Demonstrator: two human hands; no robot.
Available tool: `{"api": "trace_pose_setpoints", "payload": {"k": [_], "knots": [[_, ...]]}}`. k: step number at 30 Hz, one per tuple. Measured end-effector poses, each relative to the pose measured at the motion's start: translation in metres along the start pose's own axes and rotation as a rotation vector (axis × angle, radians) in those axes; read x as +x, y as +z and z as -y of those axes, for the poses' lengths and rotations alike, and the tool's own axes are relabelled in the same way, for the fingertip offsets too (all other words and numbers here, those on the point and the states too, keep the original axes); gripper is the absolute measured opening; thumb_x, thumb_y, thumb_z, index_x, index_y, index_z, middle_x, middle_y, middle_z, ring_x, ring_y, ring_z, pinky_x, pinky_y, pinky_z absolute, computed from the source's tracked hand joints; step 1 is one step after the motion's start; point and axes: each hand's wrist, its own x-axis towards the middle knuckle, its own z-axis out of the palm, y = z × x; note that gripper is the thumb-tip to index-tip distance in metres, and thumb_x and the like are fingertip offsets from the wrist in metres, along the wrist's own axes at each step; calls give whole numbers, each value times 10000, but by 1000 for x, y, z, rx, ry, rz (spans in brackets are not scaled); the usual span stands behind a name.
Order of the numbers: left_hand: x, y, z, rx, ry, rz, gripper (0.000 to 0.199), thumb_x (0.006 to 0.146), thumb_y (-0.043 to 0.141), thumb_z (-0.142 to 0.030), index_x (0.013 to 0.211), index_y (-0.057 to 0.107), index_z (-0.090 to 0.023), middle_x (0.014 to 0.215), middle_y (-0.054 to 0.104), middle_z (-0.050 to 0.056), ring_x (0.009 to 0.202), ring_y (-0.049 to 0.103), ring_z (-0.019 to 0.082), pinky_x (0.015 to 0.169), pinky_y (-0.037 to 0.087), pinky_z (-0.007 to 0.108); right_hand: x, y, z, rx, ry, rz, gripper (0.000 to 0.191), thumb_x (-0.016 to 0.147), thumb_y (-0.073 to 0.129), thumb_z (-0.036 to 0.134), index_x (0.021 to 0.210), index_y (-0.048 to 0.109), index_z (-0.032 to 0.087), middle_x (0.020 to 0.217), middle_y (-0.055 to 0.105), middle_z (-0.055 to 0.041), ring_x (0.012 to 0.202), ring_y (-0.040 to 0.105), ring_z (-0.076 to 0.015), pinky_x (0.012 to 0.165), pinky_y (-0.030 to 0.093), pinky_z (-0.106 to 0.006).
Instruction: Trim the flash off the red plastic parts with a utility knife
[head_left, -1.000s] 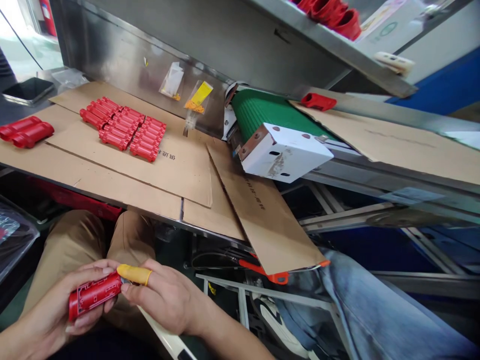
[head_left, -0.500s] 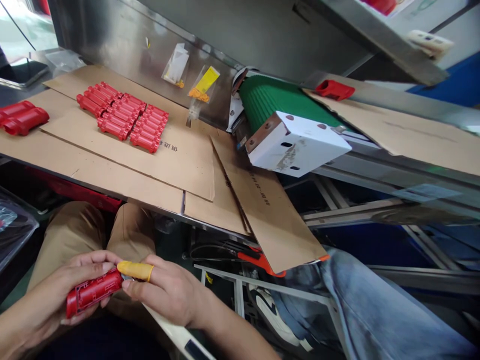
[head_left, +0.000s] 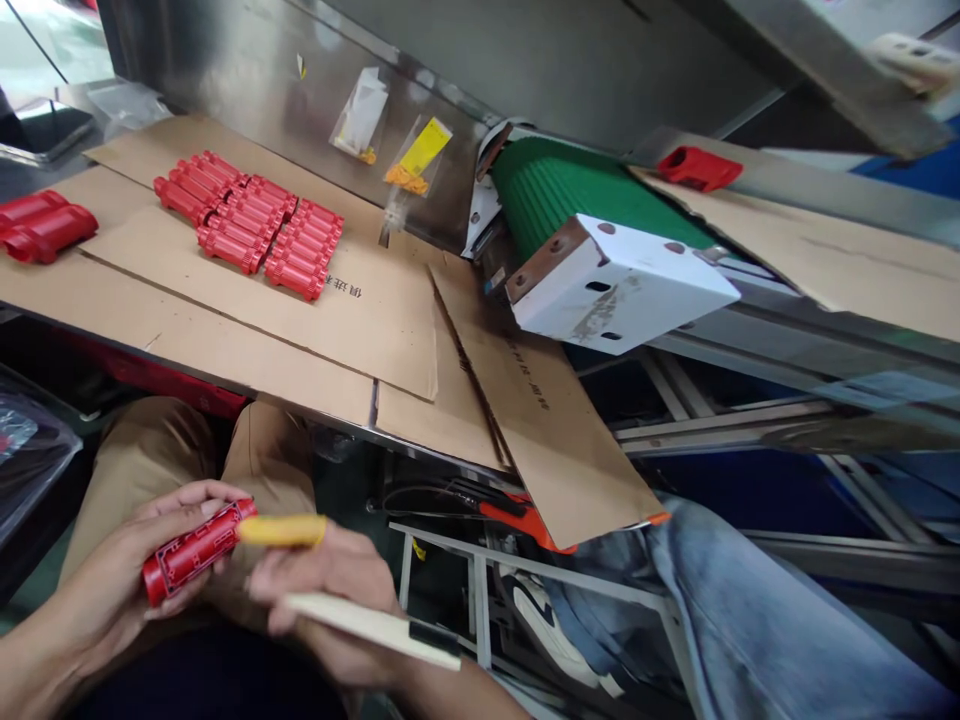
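Note:
My left hand [head_left: 161, 550] is closed around a red plastic tube-shaped part [head_left: 199, 552], which has dark-outlined raised patterns and sits tilted above my lap. Beside its upper end is my right hand [head_left: 330, 575], blurred by motion, with a yellow finger cot [head_left: 283, 530] on the index finger. This hand grips a long flat cream-handled tool [head_left: 360, 622] with a black patch near its far end; its working tip is hidden or too blurred to make out. The finger cot's tip is close to the red part; whether they touch I cannot tell.
Several matching red parts [head_left: 247, 222] lie in rows on cardboard sheets [head_left: 360, 330], with larger red pieces [head_left: 52, 230] at left. A green conveyor belt [head_left: 585, 195] with a white metal bracket [head_left: 626, 290] stands right. Another person's jeans-clad leg [head_left: 750, 600] is below it.
My right hand has turned and drawn slightly back from the red part, and the cream handle has swung to lie more level. My left hand has risen slightly with the part.

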Motion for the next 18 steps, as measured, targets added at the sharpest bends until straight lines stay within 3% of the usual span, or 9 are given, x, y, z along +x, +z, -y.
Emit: {"api": "trace_pose_setpoints", "payload": {"k": [1, 3, 7, 12, 15, 18], "knots": [[-2, 1, 0, -3, 19, -17, 429, 771, 996, -368, 1116, 844, -162, 810, 820, 101, 542, 713, 169, 372, 383, 155, 0, -1, -1, -94, 27, -108, 166, 1147, 685, 291, 1189, 781, 162, 1093, 881, -112, 1032, 852, -186, 948, 701, -295], [-5, 5, 1, -2, 58, -54, 422, 769, 1000, -353, 1112, 849, -160, 865, 839, 111, 565, 730, 171, 404, 440, 165, 0, -1, -4, -244, 9, -183, 200, 1122, 704, 239, 1293, 777, 164, 1196, 863, -144, 1089, 837, -216, 949, 708, -328], [-8, 9, 4, 2, 70, -62, 468, 727, 1029, -405, 1104, 861, -185, 932, 858, 121, 579, 732, 170, 396, 403, 163, 2, 5, -10, -327, -119, -199, 259, 1103, 699, 174, 1353, 759, 145, 1194, 852, -152, 1026, 830, -213, 921, 705, -319], [-9, 12, 4, 5, 75, -19, 560, 700, 1039, -489, 1118, 861, -164, 758, 803, 96, 490, 602, 114, 401, 377, 139, 5, 12, -12, -338, -169, -228, 214, 1100, 701, 154, 1303, 766, 136, 1177, 849, -151, 987, 833, -203, 913, 704, -311], [-10, 14, 5, -13, 91, -41, 587, 656, 1065, -465, 1106, 855, -152, 815, 825, 110, 556, 670, 148, 410, 401, 141, 3, 12, -11, -344, -147, -228, 212, 1090, 709, 150, 1295, 764, 160, 1155, 849, -136, 969, 829, -199, 879, 707, -303], [-12, 15, 8, -5, 110, -47, 538, 703, 1034, -454, 1109, 842, -158, 777, 816, 100, 514, 646, 145, 393, 374, 154, -1, 11, -14, -342, -63, -191, 190, 1094, 699, 169, 1279, 740, 174, 1130, 849, -125, 1013, 831, -210, 891, 710, -312]]}}
